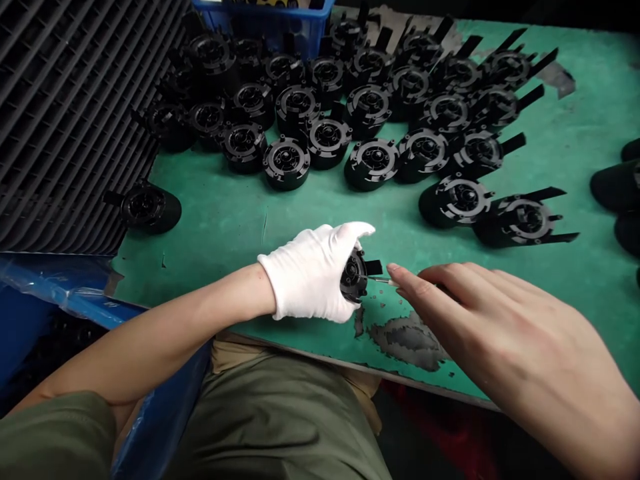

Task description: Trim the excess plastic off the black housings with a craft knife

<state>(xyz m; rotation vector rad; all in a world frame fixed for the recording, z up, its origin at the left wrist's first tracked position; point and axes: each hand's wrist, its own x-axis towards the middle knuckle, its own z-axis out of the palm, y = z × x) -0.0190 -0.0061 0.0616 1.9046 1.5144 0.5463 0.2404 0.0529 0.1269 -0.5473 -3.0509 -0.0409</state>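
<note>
My left hand (pixel 315 273), in a white glove, is wrapped round a black round plastic housing (pixel 354 275) near the front of the table. The housing lies tilted, its open ribbed end facing right, with a flat black tab sticking out of that end. My right hand (pixel 480 307) is bare and pinches a thin tool with a slim metal shaft (pixel 383 280). The shaft's tip reaches the ribbed end of the housing. The tool's handle is hidden in my fingers, so its exact kind cannot be made out.
Many similar black housings (pixel 373 160) stand in rows at the back of the green table (pixel 240 220). One housing (pixel 150 208) lies alone at the left. A stack of black ridged trays (pixel 85 120) rises at the left, and a blue bin (pixel 313 33) stands behind.
</note>
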